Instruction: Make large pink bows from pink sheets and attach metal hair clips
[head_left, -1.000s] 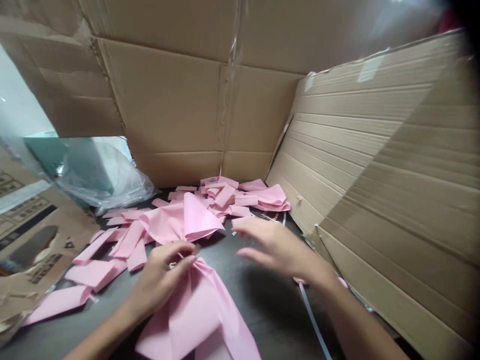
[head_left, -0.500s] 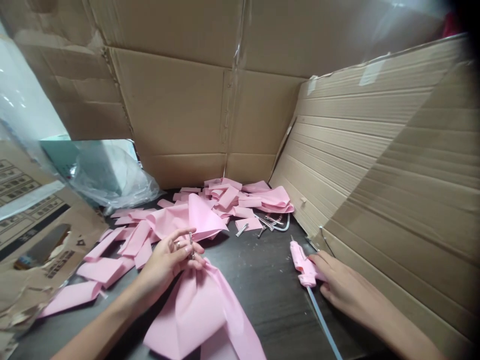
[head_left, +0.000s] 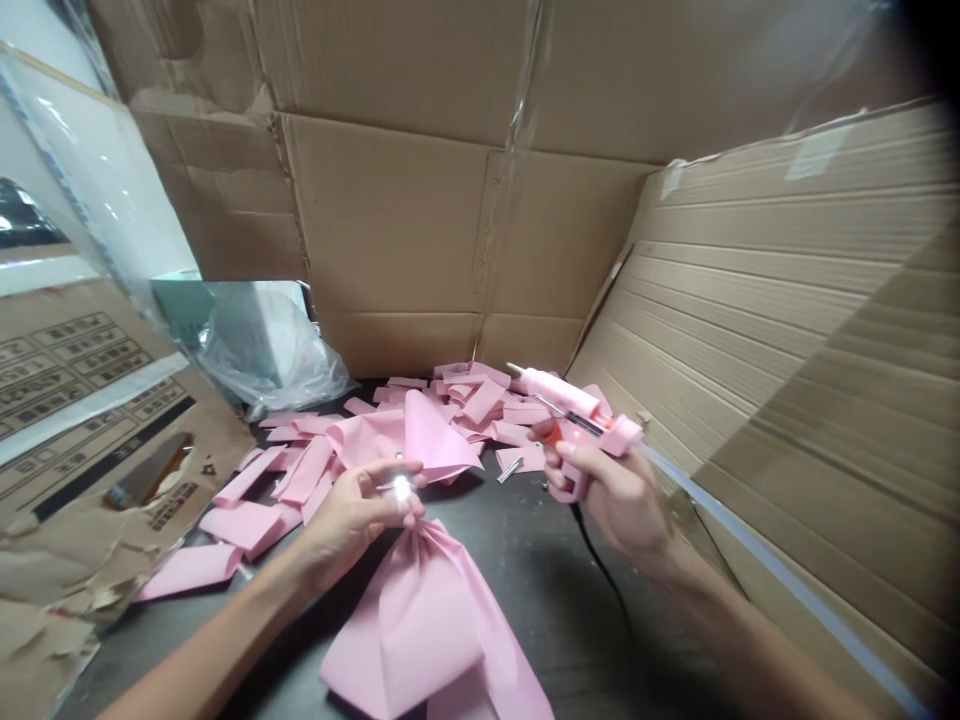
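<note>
My left hand (head_left: 382,500) is closed on the gathered middle of a large pink fabric bow (head_left: 420,610). A shiny metal hair clip (head_left: 402,487) shows between its fingers, against the bow's middle. One half of the bow fans out above the fingers, the other hangs below. My right hand (head_left: 619,490) grips a pink hot glue gun (head_left: 562,395) raised over the table, fingers around its handle near the orange trigger. Its nozzle points left and away from me. A long translucent glue stick (head_left: 780,580) sticks out of its rear end.
Folded pink fabric pieces (head_left: 244,525) lie across the table's back and left. A loose metal clip (head_left: 510,470) lies among them. Cardboard walls (head_left: 390,230) close off the back and right. A plastic bag (head_left: 270,350) and a torn carton (head_left: 90,430) stand left. A black cord (head_left: 604,560) trails from the gun.
My right hand has lifted the glue gun off the table, up and leftward, and turned its nozzle left. The left hand still holds the bow and clip. The camera view has shifted slightly left.
</note>
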